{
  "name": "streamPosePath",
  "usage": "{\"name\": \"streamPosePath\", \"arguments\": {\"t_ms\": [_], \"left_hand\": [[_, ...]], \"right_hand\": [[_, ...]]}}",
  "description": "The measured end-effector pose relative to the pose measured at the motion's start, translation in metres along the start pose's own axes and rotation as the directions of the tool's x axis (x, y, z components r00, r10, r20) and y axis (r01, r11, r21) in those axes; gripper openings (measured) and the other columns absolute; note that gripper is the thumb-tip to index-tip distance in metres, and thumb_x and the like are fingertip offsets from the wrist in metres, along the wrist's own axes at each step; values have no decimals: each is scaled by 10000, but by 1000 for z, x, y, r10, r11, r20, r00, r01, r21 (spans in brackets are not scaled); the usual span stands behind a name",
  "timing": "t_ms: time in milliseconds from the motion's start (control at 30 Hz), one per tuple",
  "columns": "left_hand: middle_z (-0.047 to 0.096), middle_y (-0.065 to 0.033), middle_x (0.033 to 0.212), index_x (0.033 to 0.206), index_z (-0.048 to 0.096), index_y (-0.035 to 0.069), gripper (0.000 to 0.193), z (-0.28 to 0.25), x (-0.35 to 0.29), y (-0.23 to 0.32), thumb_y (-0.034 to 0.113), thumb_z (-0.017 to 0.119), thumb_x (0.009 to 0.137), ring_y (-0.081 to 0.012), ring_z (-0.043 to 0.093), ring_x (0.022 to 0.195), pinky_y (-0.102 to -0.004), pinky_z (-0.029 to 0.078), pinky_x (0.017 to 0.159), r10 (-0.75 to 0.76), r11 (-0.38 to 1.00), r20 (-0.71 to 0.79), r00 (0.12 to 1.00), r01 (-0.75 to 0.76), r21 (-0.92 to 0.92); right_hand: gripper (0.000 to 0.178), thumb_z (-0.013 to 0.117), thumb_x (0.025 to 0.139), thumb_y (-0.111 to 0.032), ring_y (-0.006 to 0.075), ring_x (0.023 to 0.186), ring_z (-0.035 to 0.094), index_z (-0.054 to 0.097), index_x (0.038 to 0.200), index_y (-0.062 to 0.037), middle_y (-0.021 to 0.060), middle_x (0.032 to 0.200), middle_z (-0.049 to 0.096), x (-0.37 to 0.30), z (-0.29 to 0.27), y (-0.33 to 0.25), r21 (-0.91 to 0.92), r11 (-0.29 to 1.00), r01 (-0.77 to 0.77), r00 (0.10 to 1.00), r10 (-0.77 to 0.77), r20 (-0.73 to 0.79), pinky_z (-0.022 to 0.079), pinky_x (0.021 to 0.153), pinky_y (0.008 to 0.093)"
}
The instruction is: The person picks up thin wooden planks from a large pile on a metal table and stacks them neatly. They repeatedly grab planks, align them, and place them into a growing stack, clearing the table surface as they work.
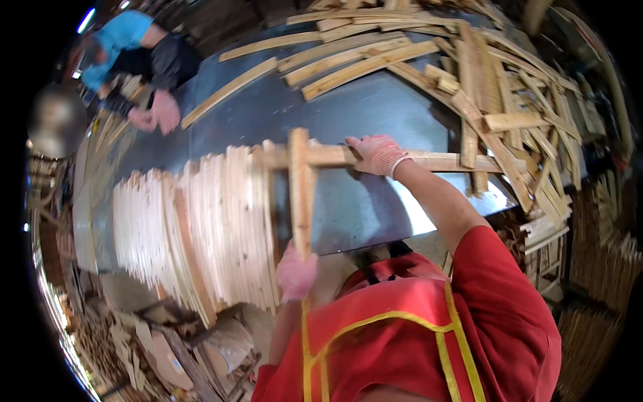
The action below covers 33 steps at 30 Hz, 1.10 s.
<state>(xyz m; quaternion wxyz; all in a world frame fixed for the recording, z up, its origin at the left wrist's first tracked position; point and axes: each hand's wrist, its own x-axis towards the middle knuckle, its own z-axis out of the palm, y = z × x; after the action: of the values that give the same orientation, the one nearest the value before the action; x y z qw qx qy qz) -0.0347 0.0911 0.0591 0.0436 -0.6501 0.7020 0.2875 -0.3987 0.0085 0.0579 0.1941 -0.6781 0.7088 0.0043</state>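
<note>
Pink is recorded on left glove (297, 273) and right glove (376, 154), mid-frame; tan on upright slat (301, 191); cream on stacked slats (231, 208), left; red with yellow bands on vest (395, 305), lower centre.

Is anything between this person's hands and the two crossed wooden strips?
Nothing visible but pink gloves: the left hand grips the near end of the lengthwise strip, and the right hand touches the crosswise strip. The strips cross left of the right hand.
</note>
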Motion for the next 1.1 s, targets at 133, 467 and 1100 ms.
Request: {"name": "streamPosePath", "arguments": {"t_ms": [133,467,1100], "left_hand": [[612,-200,1447,1544,491,33,821,24,1,-56,411,751,863,-394,594,1320,-510,465,1123,39,975,-241,970,16,222],[410,-136,1658,1630,389,79,902,2,41,-15,548,688,919,-346,387,1504,-550,295,1228,139,782,-291,947,75,618],[465,-111,1495,1538,458,111,836,103,75,125,328,797,804,-378,512,1309,-510,460,1089,300,954,-262,917,-284,100]], "right_hand": [[556,628,986,-404,422,1067,710,546,1441,-95,225,1142,744,-40,-22,13,671,629,-392,871,489,51,546,951,484],[592,742,958,-362,335,1309,619,602,1462,-85,187,1448,614,-145,40,80,487,868,-98,797,362,-484,468,1165,432],[997,906,686,-278,333,1373,574,469,1580,-205,129,1427,638,-212,18,195,-105,892,-440,886,450,108,436,1183,458]]}}
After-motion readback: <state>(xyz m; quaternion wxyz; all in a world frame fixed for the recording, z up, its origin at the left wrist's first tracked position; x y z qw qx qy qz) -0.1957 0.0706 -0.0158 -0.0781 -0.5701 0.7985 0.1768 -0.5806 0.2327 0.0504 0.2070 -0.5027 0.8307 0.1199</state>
